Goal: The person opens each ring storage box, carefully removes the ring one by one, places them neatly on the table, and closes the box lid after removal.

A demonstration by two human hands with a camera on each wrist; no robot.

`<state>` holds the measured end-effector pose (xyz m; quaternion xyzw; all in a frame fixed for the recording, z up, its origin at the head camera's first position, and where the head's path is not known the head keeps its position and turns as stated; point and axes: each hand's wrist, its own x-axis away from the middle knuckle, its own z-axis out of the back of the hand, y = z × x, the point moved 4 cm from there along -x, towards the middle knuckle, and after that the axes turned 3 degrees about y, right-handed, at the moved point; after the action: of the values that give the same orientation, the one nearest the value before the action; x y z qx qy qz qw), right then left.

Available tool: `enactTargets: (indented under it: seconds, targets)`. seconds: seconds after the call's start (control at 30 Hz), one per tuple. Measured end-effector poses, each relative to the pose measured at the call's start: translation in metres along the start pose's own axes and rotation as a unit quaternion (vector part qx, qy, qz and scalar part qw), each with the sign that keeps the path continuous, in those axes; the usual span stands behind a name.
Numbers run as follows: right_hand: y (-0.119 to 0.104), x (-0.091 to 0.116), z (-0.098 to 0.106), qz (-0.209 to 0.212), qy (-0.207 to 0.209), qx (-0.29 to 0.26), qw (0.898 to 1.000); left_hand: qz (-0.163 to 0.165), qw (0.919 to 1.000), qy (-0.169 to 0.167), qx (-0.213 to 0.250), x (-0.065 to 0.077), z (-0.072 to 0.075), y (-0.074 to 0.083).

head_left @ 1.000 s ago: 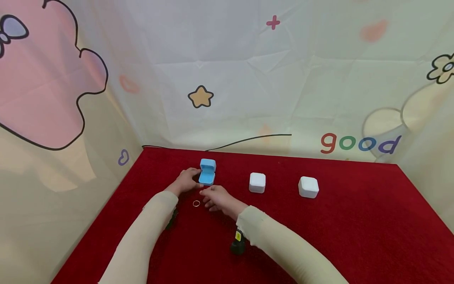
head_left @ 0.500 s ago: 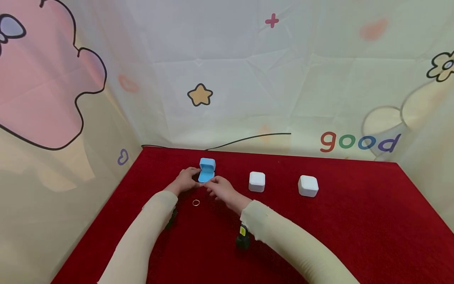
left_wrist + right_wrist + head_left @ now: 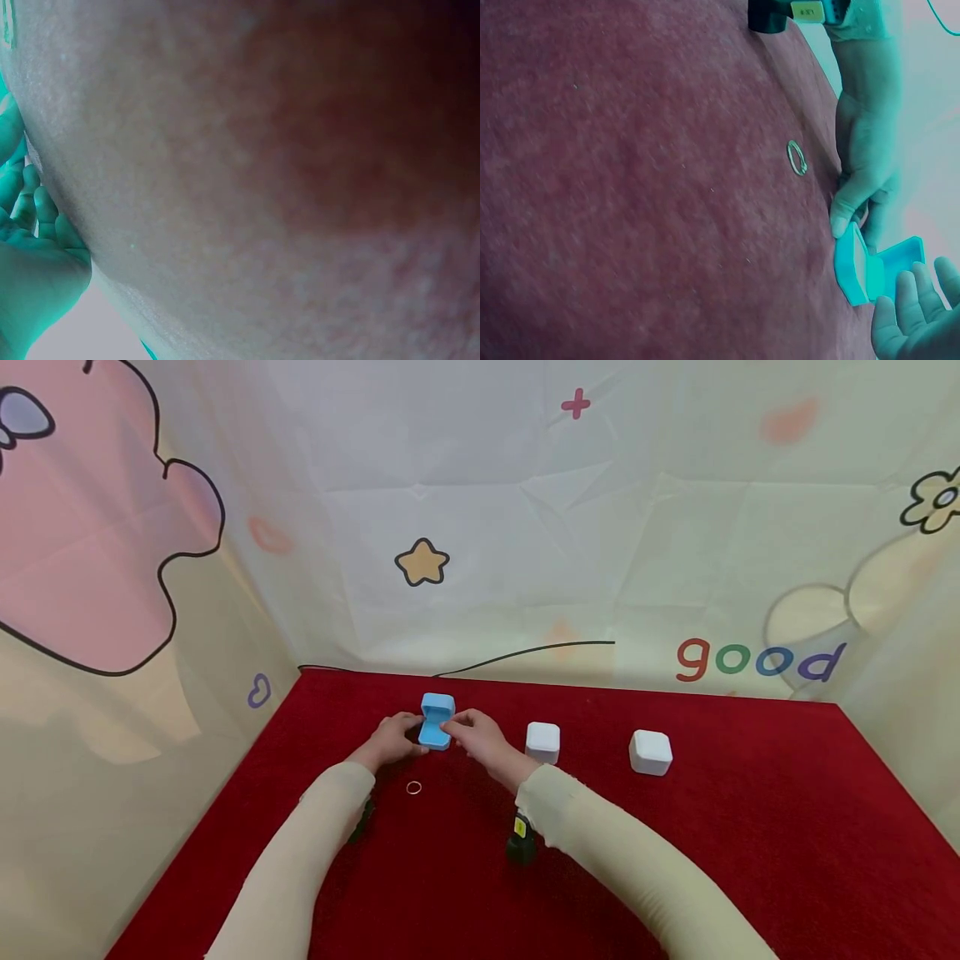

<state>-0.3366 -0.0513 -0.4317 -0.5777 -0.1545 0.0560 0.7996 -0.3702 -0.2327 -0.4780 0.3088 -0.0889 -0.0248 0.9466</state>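
A light blue ring box (image 3: 435, 737) stands with its lid up at the back left of the red cloth. My left hand (image 3: 390, 742) grips it from the left, thumb at the front corner and fingers farther back. Over its right side is my right hand (image 3: 480, 739), its thumb and index fingertips together at the box's opening; whether they pinch anything I cannot tell. In the right wrist view, the right hand's other fingers (image 3: 909, 304) extend loosely beside the box. A thin ring (image 3: 414, 787) lies on the cloth in front of the hands.
Two white boxes, one (image 3: 543, 742) just beyond the right wrist and another (image 3: 651, 752) farther right, stand with lids down. A printed curtain (image 3: 480, 527) rises behind the red cloth (image 3: 750, 827). Dark wrist devices hang below both sleeves.
The right hand has moved forward and slightly right, from in front of the blue box to over its opening. The left hand keeps its grip on the box, and the loose ring has stayed put.
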Motion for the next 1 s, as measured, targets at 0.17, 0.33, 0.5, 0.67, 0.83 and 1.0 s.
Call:
enactTargets:
  seconds: [0.17,0.33,0.5,0.67,0.83,1.0]
  targets:
    - [-0.001,-0.005,0.005,0.001,0.006,-0.006,1.000,0.004,1.0000,-0.001,0.002,0.000,0.001,-0.001]
    - [-0.002,-0.008,0.009,0.001,0.009,-0.007,1.000,0.007,1.0000,0.000,0.007,0.000,0.001,-0.002]
    - [-0.003,-0.011,0.012,0.005,0.013,-0.011,1.000,0.009,0.9999,-0.002,0.006,0.001,-0.001,-0.001]
    - [-0.003,-0.014,0.015,0.004,0.021,-0.017,1.000,0.013,0.9999,-0.003,0.006,0.001,-0.001,0.000]
    - [-0.002,-0.019,0.019,0.000,0.029,-0.016,0.999,0.013,0.9999,-0.003,0.008,0.001,0.001,0.001]
    - [-0.004,-0.021,0.020,-0.007,0.029,-0.019,0.999,0.009,0.9999,-0.004,0.008,0.001,0.001,0.001]
